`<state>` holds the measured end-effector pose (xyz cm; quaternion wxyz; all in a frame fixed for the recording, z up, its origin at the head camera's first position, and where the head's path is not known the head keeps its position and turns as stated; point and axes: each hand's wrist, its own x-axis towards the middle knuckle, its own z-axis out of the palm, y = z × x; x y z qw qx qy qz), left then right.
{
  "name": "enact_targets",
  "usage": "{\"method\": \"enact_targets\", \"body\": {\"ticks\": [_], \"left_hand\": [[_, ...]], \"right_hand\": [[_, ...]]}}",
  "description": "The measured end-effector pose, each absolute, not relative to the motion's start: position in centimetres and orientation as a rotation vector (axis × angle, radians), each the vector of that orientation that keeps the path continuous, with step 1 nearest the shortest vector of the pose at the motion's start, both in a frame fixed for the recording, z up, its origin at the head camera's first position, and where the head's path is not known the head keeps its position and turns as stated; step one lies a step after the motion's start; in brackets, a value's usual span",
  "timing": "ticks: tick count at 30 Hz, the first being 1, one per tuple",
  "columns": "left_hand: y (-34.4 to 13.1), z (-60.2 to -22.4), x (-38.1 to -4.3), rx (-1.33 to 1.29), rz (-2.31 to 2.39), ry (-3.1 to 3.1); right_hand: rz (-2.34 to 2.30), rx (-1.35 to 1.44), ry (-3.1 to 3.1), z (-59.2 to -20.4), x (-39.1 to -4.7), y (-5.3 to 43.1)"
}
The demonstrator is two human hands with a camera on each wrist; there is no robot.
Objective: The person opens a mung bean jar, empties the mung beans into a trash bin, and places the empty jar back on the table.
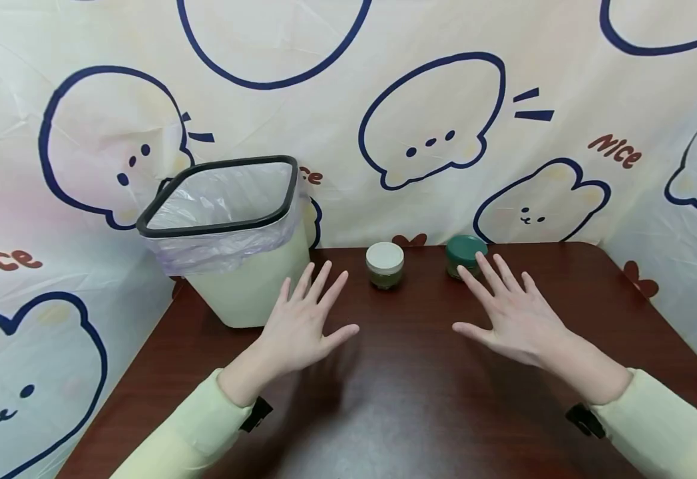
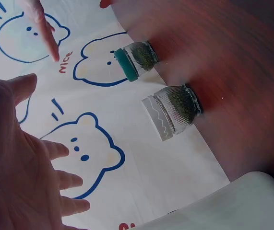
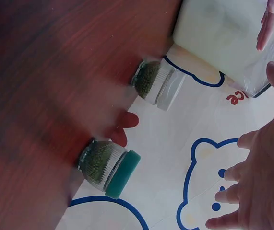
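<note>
Both hands hover over the table with fingers spread and nothing in them. My left hand [image 1: 303, 322] is in front of the trash bin, left of a glass jar with a white lid [image 1: 385, 265]. Beyond the fingertips of my right hand [image 1: 518, 316] stands a second glass jar with a green lid [image 1: 465, 255], partly covered by those fingers in the head view. Both jars stand upright and hold small green grains, seen through the ribbed glass of the white-lidded jar [image 2: 175, 108] and the green-lidded jar [image 3: 103, 165] in the wrist views.
A pale trash bin [image 1: 240, 286] with a black rim and a clear liner stands at the table's back left. The dark brown wooden table [image 1: 408, 399] meets a patterned cloth backdrop [image 1: 336, 133] behind the jars.
</note>
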<state>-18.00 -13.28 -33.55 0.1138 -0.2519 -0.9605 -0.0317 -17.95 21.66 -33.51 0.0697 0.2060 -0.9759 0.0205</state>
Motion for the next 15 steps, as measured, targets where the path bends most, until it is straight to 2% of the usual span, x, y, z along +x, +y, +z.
{"method": "enact_targets", "body": {"ticks": [15], "left_hand": [[-12.4,-33.7,-20.3,-0.697,-0.182,-2.912]], "right_hand": [[0.051,0.601,-2.957,-32.7,-20.4,20.7]]}}
